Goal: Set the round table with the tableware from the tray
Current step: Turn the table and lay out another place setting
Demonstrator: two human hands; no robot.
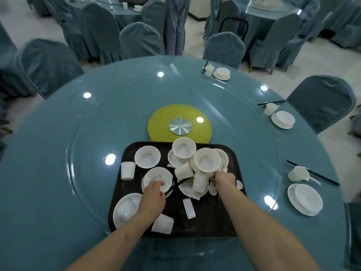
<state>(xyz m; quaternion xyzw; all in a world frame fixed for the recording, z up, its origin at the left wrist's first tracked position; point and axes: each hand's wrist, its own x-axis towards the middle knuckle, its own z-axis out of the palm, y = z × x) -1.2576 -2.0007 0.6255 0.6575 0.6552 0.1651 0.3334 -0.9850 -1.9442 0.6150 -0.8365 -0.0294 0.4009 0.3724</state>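
R hand (223, 178) fingers hidden under bowl (207, 159); grip unclear.

I see white ceramic bowls (158, 178) on a dark brown tray (211, 216); the round table (48, 182) is teal, its centre disc (156, 122) glittery yellow-green.

1. The fingertips of the left hand (154, 194) dip inside a white ceramic bowl (158, 178); whether they pinch its rim cannot be told.
2. The right hand (223, 178) curls under a stack of white bowls and plates (207, 160); what its grip closes on is hidden.
3. The dark rectangular plastic tray (205, 223) has its near edge covered by both forearms.
4. Black chopsticks (178, 184) on the tray run under crockery, their ends unseen.
5. The round teal glass-topped worktop (58, 173) is cut off at the bottom edge.
6. A standing person (175, 26) beyond it is cropped above the legs.
7. Tableware on the far tables is too small to identify.
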